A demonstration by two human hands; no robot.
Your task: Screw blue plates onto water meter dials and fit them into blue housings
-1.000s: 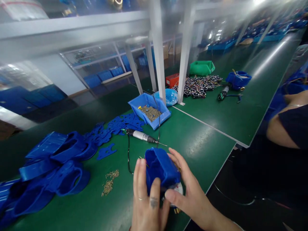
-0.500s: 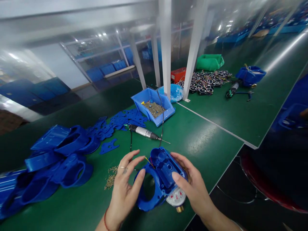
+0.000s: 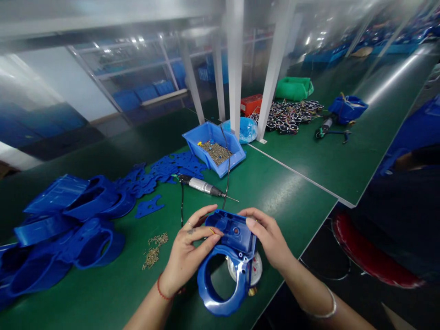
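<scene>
The left hand [image 3: 190,250] pinches a thin yellow wire [image 3: 212,231], the right hand [image 3: 271,236] a blue plastic ringed housing [image 3: 237,243]. Bare green tabletop [image 3: 280,195] lies beyond the housing, its edge [image 3: 318,231] rightward.

blue housing [image 3: 236,242] | open compartment upward | ring end nearest | yellow wire [image 3: 212,231] | pinched

Cool light throws a long white glare toward the far right corner of the table [image 3: 302,208] and a softer patch beside its seam [image 3: 295,173]; the blue casing [image 3: 237,240] catches small highlights. Past the right edge, a red seat [image 3: 374,252] sits in deep shadow. To me, the pale frame [image 3: 137,25] above looks smeared and stretched.
</scene>
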